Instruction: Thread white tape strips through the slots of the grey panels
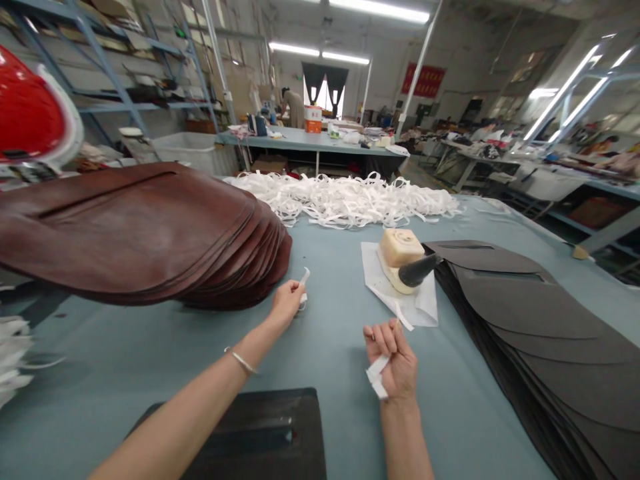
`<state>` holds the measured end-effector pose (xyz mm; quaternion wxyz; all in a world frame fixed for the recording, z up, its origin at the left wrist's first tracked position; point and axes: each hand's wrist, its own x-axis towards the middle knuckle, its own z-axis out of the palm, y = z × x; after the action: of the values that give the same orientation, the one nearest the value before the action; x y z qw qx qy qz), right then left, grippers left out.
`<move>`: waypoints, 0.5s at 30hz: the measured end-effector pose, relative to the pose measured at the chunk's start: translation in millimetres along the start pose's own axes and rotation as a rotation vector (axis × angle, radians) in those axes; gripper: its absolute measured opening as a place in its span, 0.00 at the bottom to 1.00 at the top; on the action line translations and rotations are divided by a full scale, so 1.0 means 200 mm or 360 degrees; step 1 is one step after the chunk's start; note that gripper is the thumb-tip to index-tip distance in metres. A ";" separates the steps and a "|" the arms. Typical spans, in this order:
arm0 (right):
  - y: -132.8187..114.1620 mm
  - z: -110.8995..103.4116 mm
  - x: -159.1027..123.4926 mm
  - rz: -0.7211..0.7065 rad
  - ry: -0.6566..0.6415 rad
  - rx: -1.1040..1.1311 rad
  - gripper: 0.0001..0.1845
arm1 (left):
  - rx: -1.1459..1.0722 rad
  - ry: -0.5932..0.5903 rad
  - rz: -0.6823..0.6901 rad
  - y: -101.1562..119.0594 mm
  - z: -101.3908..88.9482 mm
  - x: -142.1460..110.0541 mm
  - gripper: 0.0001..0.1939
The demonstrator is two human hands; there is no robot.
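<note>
Above the blue-grey table, my left hand [287, 303] pinches a short white strip [306, 275] between thumb and fingers. My right hand [395, 360] is turned palm up with curled fingers; one white strip [405, 316] sticks out past the fingertips and a folded white piece [377, 377] hangs at the palm. Below my left forearm lies a black panel [255, 433] with a slot in it, partly hidden by the arm. Beyond my right hand, a cream plastic container [401, 250] with a black cone nozzle [419, 270] lies on white paper [425, 303].
Stacked brown leather-like panels [150, 233] fill the left side. A fanned stack of dark grey panels [540, 313] lies on the right. White strips [345, 200] are heaped at the far edge, with more strips [13, 360] at far left. A person [294, 107] stands behind another table [320, 141].
</note>
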<state>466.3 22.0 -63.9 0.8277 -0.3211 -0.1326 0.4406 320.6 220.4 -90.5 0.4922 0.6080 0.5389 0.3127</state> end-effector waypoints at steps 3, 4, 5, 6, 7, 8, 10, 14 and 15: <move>0.00 0.00 0.01 0.0051 0.0040 -0.0047 0.16 | 0.0209 -0.0008 0.0162 0.06 -0.01 0.02 0.13; 0.01 0.00 0.01 0.0086 0.0033 -0.0073 0.17 | 0.0263 0.0006 0.0218 0.08 -0.01 0.01 0.12; 0.03 0.00 0.01 0.0121 0.0025 -0.0110 0.18 | 0.0307 0.0035 0.0269 0.11 -0.01 -0.02 0.12; 0.05 0.01 0.01 0.0155 0.0016 -0.0161 0.17 | 0.0346 0.0056 0.0346 0.14 -0.01 -0.07 0.13; 0.07 0.01 0.01 0.0189 0.0000 -0.0234 0.17 | 0.0379 0.0026 0.0470 0.17 -0.01 -0.12 0.17; 0.10 0.02 0.00 0.0229 -0.0022 -0.0320 0.17 | 0.0399 -0.0077 0.0636 0.20 -0.01 -0.19 0.22; 0.16 0.04 -0.01 0.0309 -0.0084 -0.0479 0.18 | 0.0381 -0.0466 0.0982 0.23 -0.01 -0.32 0.28; 0.25 0.10 -0.06 0.0430 -0.0252 -0.0622 0.18 | 0.0141 -0.0776 0.0928 0.21 -0.03 -0.48 0.12; 0.27 0.11 -0.07 0.0451 -0.0292 -0.0653 0.18 | -0.0001 -0.0661 0.0752 0.19 -0.05 -0.50 0.09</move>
<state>412.3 41.5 -80.5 0.6600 -0.4562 -0.2473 0.5433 302.2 130.1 -37.0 0.5055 0.7671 0.2705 0.2878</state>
